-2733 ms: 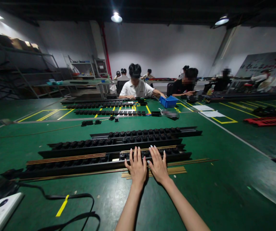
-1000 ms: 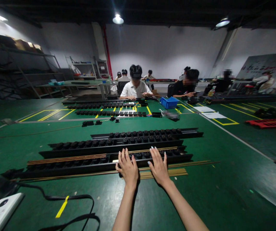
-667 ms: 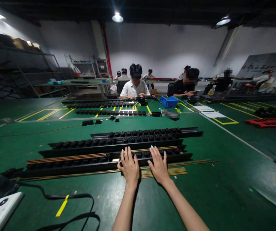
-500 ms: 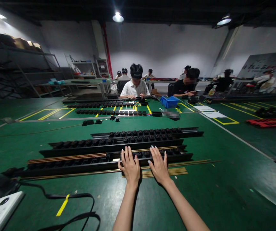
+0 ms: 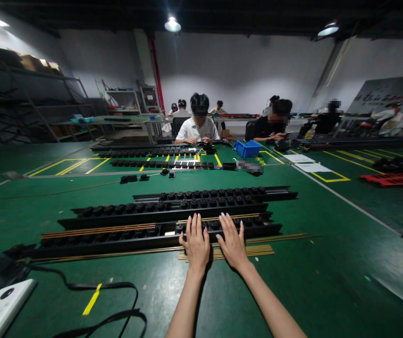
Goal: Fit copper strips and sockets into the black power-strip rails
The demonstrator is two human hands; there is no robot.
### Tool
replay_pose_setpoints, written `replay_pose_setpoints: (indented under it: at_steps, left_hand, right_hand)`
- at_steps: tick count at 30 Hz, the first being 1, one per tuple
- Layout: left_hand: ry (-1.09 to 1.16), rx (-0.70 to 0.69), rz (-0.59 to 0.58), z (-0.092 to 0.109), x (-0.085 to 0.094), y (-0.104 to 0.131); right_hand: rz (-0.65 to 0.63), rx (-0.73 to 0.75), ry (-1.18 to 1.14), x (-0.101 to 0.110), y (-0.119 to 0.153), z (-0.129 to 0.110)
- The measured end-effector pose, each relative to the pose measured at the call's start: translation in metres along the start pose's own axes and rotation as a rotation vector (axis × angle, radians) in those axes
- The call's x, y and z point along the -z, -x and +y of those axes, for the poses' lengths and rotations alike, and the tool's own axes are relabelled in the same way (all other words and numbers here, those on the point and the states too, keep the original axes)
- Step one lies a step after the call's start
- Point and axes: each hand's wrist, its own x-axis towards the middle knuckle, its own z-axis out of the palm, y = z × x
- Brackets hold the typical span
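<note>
Head view: across the green table [image 5: 314, 286], the near rail [image 5: 257, 230] is laid left-to-right, crossed equally closely by the left hand [image 5: 198, 248] and right hand [image 5: 233, 248]; fingers are extended, nothing visibly grasped, gold rods [image 5: 248, 216] aligned lengthwise at the fingertips.

the green table [image 5: 328, 267] carries black rails [image 5: 131, 246], brass rods [image 5: 254, 250], a blue bin [image 5: 249, 149], white papers [image 5: 312, 167] and a red frame [image 5: 394, 179].

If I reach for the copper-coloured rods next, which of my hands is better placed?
Left, I'd say: your left hand is nearer the copper-coloured rods, its fingers extended, while your right hand is farther off, on its other side.
</note>
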Motion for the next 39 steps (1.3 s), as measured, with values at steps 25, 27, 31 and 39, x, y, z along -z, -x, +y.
replay_pose_setpoints:
  at_steps: [25, 27, 31, 39]
  left_hand:
    - [0.054, -0.174, -0.099, 0.015, -0.001, 0.007]
    - [0.054, -0.171, -0.097, 0.015, -0.001, 0.007]
    - [0.053, -0.205, -0.089, 0.015, 0.000, 0.007]
    - [0.052, -0.265, -0.144, 0.016, -0.005, 0.010]
  right_hand:
    - [0.011, 0.017, 0.024, -0.001, 0.001, -0.001]
    - [0.010, 0.015, 0.025, 0.000, 0.001, -0.001]
    - [0.011, 0.009, 0.030, 0.000, 0.001, -0.002]
    - [0.022, 0.006, 0.026, -0.002, 0.002, -0.001]
